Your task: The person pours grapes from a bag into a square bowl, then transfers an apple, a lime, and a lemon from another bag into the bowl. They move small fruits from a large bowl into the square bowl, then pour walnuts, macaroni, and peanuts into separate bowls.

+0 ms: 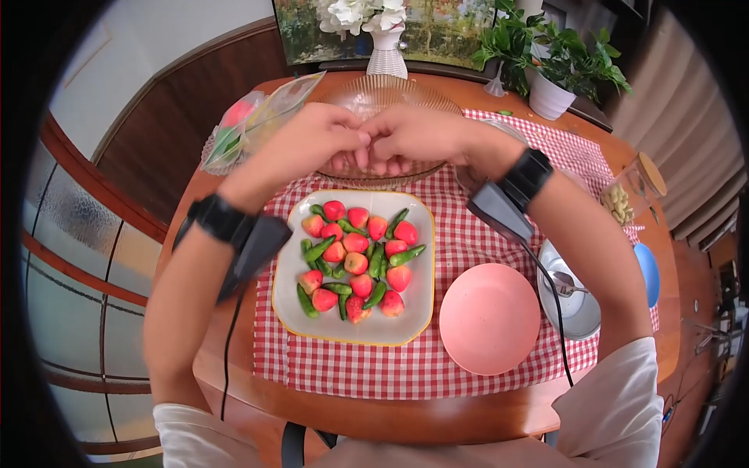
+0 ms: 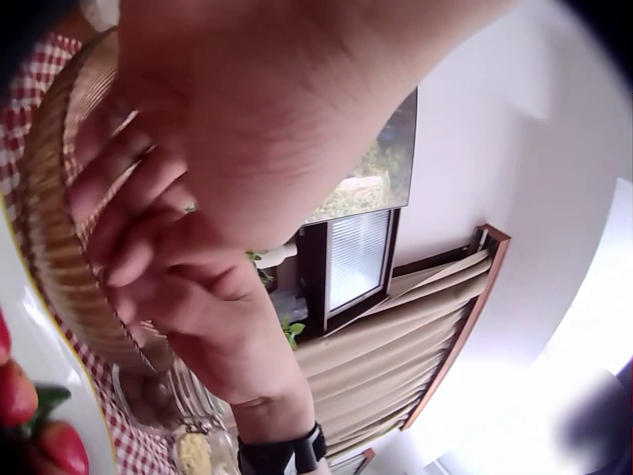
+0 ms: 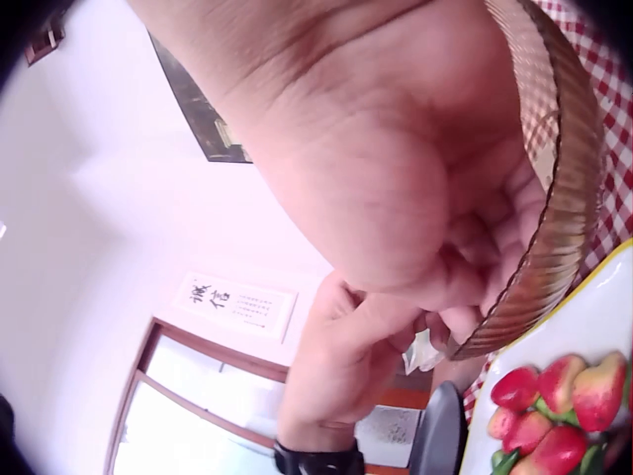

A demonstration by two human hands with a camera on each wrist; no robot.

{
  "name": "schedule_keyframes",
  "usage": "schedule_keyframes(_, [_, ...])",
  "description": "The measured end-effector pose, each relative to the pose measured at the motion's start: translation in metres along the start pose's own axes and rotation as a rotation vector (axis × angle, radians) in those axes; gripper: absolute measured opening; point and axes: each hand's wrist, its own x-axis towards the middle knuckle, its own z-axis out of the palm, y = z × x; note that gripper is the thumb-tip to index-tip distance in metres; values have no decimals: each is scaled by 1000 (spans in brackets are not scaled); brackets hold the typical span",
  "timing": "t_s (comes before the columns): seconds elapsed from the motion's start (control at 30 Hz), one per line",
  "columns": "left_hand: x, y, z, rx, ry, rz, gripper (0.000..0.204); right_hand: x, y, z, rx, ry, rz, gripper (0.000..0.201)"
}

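Note:
Over the ribbed amber glass bowl, my left hand and right hand meet at the fingertips, with fingers loosely bent. No object shows between them. In the left wrist view, the fingers of my left hand hang spread beside the bowl's rim, and my right hand touches them. The right wrist view has my right hand large, against my left hand. Nearer to me, a white yellow-rimmed square plate holds several red-and-yellow fruits and green peppers.
A pink plate lies right of the square plate, near a white bowl with a spoon and a blue dish. Farther right lies a glass jar. A clear bag is at the back left; a white vase stands behind.

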Motion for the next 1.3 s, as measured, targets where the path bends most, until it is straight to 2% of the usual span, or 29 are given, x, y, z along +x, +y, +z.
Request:
schedule_keyframes(0.03, [-11, -4, 1, 4, 0, 6, 15, -12, -5, 2, -4, 5, -3, 20])
schedule_keyframes(0.1, [-35, -18, 5, -197, 402, 217, 18, -35, -12, 11, 40, 146, -177, 20])
schedule_keyframes(0.13, [-46, -22, 11, -196, 400, 216, 18, -47, -18, 21, 42, 147, -177, 20])
schedule_keyframes(0.2, [-69, -28, 24, -295, 397, 193, 18, -68, -25, 45, -194, 146, -269, 20])
schedule_keyframes(0.23, [-77, -31, 28, -265, 320, 147, 19, -71, -16, 54, -261, 106, -386, 19])
schedule_keyframes(0.27, [-80, -36, 37, -257, 271, 139, 20, -70, -12, 64, -340, 33, -415, 26])
schedule_keyframes(0.3, [-82, -44, 42, -231, 231, 86, 17, -70, -6, 70, -539, -30, -433, 39])
schedule_keyframes(0.4, [-77, -50, 51, -242, 213, 101, 18, -62, 18, 83, -655, -17, -488, 50])
schedule_keyframes(0.47, [-80, -49, 48, -343, 172, 13, 25, -55, 33, 87, -717, 58, -613, 55])
schedule_keyframes(0.5, [-81, -53, 47, -345, 172, 6, 25, -53, 38, 89, -710, 56, -611, 55])
schedule_keyframes(0.57, [-84, -61, 45, -111, 132, 160, 42, -48, 41, 93, -698, 51, -598, 57])
schedule_keyframes(0.6, [-88, -60, 46, -113, 133, 152, 42, -46, 41, 93, -691, 46, -599, 57])
schedule_keyframes(0.67, [-95, -48, 50, 158, 52, 146, 72, -46, 37, 93, -661, 31, -537, 54])
schedule_keyframes(0.7, [-97, -46, 51, 150, 51, 134, 72, -44, 40, 94, -650, 22, -534, 54])
schedule_keyframes(0.8, [-101, -40, 57, 439, -2, 222, 116, -41, 43, 98, -644, 110, -489, 37])
schedule_keyframes(0.83, [-102, -38, 60, 433, -1, 211, 116, -42, 39, 98, -636, 100, -489, 37])
schedule_keyframes(0.9, [-104, -37, 65, 540, 18, 186, 115, -42, 32, 98, -663, 58, -353, 35])
schedule_keyframes(0.97, [-106, -40, 67, 574, 51, 215, 110, -43, 33, 99, -667, 97, -379, 34])
schedule_keyframes(1.03, [-105, -37, 66, 538, 43, 145, 99, -43, 34, 98, -664, 132, -371, 34])
schedule_keyframes(1.17, [-103, -45, 68, 377, 121, 167, 91, -40, 38, 98, -553, 272, -508, 23])
schedule_keyframes(1.2, [-103, -47, 68, 359, 166, 248, 88, -39, 38, 98, -551, 310, -588, 20])
schedule_keyframes(1.23, [-103, -49, 67, 339, 210, 329, 85, -38, 39, 98, -547, 311, -585, 20])
schedule_keyframes(1.3, [-105, -54, 61, 302, 216, 323, 83, -36, 41, 96, -497, 359, -722, 25])
